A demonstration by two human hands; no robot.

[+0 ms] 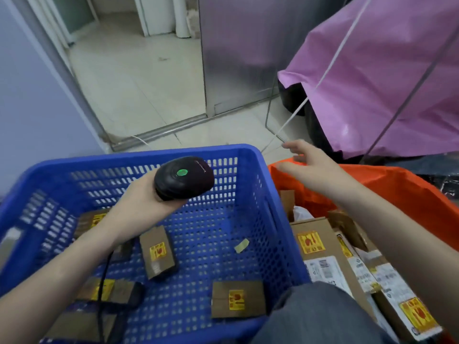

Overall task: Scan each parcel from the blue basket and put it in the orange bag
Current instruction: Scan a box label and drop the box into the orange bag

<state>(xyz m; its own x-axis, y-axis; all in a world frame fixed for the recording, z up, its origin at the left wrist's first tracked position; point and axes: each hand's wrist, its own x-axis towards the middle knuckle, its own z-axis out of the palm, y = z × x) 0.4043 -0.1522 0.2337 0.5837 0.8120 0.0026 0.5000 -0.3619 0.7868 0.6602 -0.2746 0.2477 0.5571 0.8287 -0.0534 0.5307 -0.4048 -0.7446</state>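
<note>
My left hand (146, 198) grips a black barcode scanner (185, 177) with a green light on top, held above the blue basket (250, 155). Several small brown parcels with yellow stickers lie on the basket floor, among them one upright in the middle (157, 254) and one at the front (238, 299). My right hand (306, 161) hovers over the far rim of the orange bag (402, 184), fingers spread and holding nothing. Several cardboard parcels (315, 247) lie inside the bag.
A pink plastic sheet (387, 78) covers something at the back right. A white cord (330, 60) runs diagonally down to the floor. The scanner's black cable (101, 289) hangs into the basket. My grey-trousered knee (320, 316) sits between basket and bag. A doorway opens behind.
</note>
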